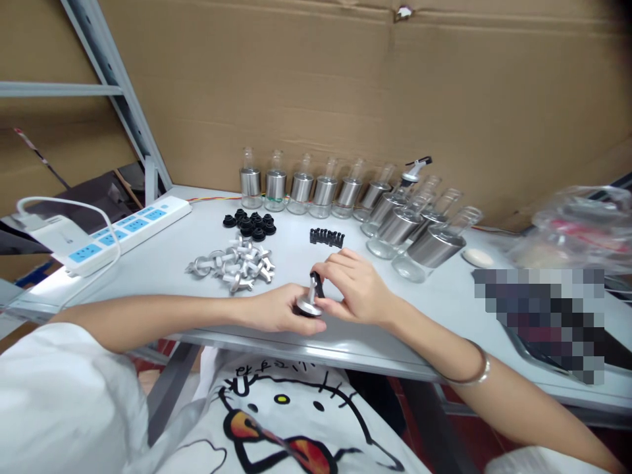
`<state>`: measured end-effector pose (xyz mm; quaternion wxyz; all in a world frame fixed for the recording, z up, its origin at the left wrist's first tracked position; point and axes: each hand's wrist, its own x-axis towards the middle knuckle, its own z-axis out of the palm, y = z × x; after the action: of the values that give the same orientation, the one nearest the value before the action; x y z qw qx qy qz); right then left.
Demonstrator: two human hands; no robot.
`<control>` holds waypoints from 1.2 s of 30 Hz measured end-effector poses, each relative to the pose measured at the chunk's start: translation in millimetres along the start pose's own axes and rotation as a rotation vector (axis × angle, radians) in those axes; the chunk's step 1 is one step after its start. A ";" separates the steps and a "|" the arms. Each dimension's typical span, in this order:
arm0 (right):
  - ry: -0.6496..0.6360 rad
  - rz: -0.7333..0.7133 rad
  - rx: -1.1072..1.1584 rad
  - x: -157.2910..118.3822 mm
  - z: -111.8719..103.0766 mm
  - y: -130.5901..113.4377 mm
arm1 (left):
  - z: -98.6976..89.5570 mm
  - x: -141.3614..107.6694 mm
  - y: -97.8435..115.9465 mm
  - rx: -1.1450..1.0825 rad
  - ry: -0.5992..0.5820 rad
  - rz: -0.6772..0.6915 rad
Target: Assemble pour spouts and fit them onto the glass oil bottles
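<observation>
Near the table's front edge, my left hand (284, 309) is wrapped round the base of a silver pourer top (309, 305) with a black underside. The fingers of my right hand (353, 288) pinch a small black lever piece (316, 284) at the pourer's spout. Just beyond my hands lies a short row of small black pieces (326, 237). To the left are a pile of silver-grey spouts (237, 263) and a cluster of black stoppers (249, 224). Several glass bottles with metal sleeves (325, 189) stand behind; one of them carries a fitted pourer (413, 172).
A white power strip (133, 230) with a plugged charger and cable lies at the left on the grey table (162, 280). On the right are a white round object (476, 257), a blurred-out dark item (548, 322) and plastic bags (582, 227). Cardboard stands behind.
</observation>
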<state>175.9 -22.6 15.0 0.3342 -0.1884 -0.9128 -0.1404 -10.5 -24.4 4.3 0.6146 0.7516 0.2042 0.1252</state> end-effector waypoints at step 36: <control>-0.007 0.581 0.098 -9.1 -1.7 49.8 | -1.6 -2.7 -8.8 -0.092 -0.106 0.049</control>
<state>205.0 18.8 16.6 0.3659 -0.4259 -0.8274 0.0058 -14.9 -22.8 -3.8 0.6550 0.7331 0.1467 0.1094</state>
